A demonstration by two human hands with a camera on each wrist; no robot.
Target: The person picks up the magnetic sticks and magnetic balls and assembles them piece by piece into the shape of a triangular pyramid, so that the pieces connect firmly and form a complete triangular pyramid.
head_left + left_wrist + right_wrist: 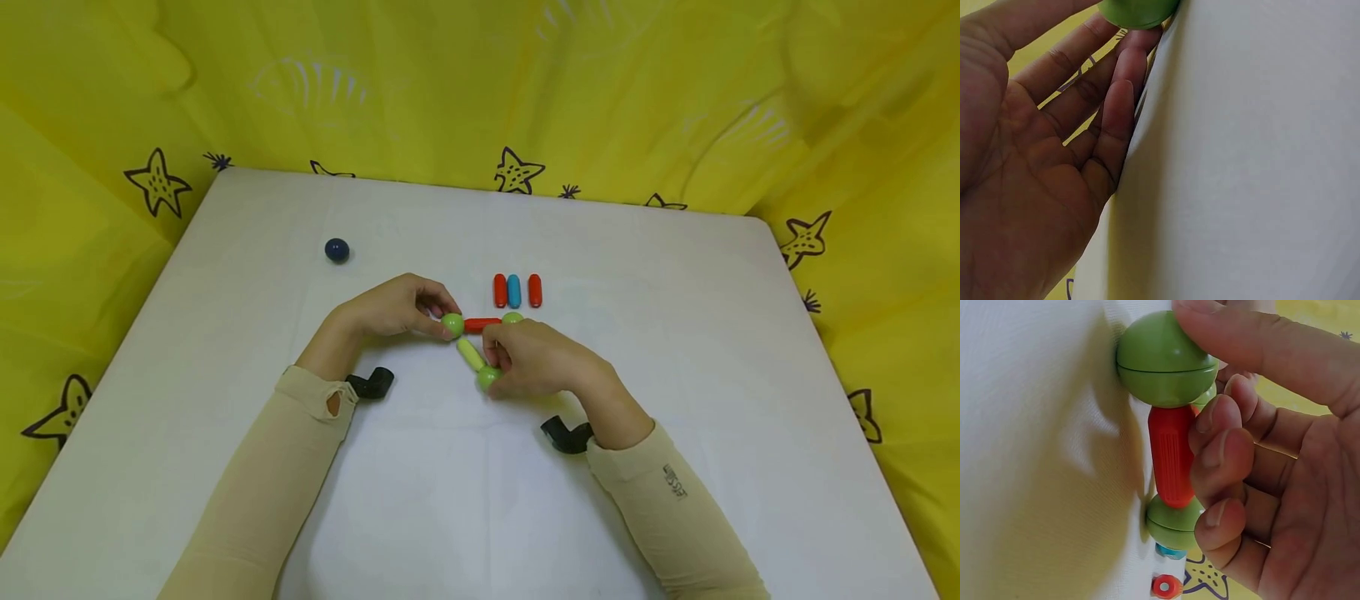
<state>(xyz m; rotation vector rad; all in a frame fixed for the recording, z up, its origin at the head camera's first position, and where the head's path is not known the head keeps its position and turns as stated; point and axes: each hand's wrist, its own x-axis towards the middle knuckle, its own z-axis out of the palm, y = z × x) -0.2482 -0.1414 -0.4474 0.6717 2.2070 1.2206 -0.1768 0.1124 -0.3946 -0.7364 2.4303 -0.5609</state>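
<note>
My left hand [401, 308] holds a shiny green ball [452, 325] by thumb and finger; in the left wrist view that ball [1138, 11] shows at the top edge. A red rod [482, 324] runs from it to a second green ball [512, 317], partly hidden behind my right hand [543, 358]. With thumb and curled fingers, the right hand grips a third green ball [488, 380]. From it a yellow-green rod [471, 355] points toward the left-hand ball, its far end just short of it. In the right wrist view, the thumb presses the near green ball [1163, 362].
Beyond the hands lie two red rods [535, 291] and a blue rod [513, 291], side by side. A dark blue ball [337, 250] sits at the far left of the white table [420, 517]. Yellow curtains [420, 92] surround the table's back and sides.
</note>
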